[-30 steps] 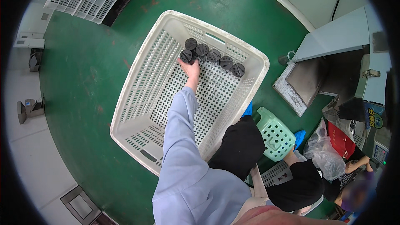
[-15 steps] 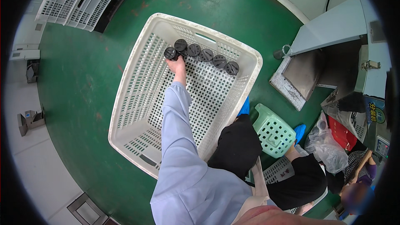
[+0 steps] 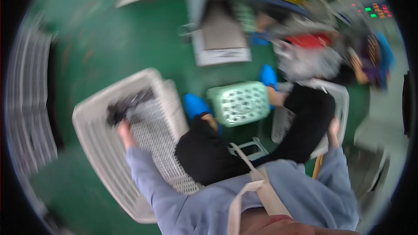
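A green floor (image 3: pixel 135 30) runs under everything, scuffed reddish here and there. A big white basket (image 3: pixel 154 137) with holes stands on it at the left. Near its far end are black jars (image 3: pixel 137 99), clustered in a smeared row. Ahead sit a pale green stool (image 3: pixel 244 104) and a metal chute (image 3: pixel 222 32); a clear plastic bag (image 3: pixel 307 63) and a red bag (image 3: pixel 309 40) lie beyond to the right, near another person (image 3: pixel 373 61).

The left hand (image 3: pixel 125 131) reaches inside the basket, its fingers meeting the nearest black jar; whether that grip is closed around it, I cannot tell. The right hand (image 3: pixel 333 127) hangs beside the black trouser leg (image 3: pixel 311 109), near a white crate (image 3: pixel 345 104); its grip cannot be told either.

Motion blur merges the jars, and the leg partly covers the crate.
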### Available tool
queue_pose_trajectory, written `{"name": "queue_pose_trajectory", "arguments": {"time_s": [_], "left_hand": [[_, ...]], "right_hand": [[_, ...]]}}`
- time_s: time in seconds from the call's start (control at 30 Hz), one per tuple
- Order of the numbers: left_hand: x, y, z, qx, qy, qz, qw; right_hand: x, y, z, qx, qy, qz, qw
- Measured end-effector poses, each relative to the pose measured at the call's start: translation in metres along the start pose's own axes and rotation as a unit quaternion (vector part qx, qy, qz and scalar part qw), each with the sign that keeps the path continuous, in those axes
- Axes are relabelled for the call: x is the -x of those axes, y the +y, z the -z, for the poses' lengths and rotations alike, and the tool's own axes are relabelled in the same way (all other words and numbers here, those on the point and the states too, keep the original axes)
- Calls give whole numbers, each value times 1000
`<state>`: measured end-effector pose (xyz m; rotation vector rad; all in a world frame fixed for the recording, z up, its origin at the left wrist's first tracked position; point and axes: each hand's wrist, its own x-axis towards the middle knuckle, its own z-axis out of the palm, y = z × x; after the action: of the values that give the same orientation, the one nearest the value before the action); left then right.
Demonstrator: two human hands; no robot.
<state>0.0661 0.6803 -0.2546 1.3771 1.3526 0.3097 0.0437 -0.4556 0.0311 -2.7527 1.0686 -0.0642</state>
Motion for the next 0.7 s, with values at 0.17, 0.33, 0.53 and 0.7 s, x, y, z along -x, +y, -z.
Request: {"name": "queue_pose_trajectory", "arguments": {"time_s": [0.17, 0.33, 0.53, 0.7], "left_hand": [[139, 15, -94, 34, 14, 50, 998], [211, 84, -34, 124, -38, -84, 988], [343, 193, -47, 111, -98, -237, 960], [458, 262, -79, 56, -151, -359, 919]], "right_hand": [[36, 52, 41, 89, -8, -182, 979], [41, 80, -8, 34, -109, -215, 970], [37, 144, -44, 4, -131, -246, 960], [21, 184, -59, -65, -40, -307, 949]]}}
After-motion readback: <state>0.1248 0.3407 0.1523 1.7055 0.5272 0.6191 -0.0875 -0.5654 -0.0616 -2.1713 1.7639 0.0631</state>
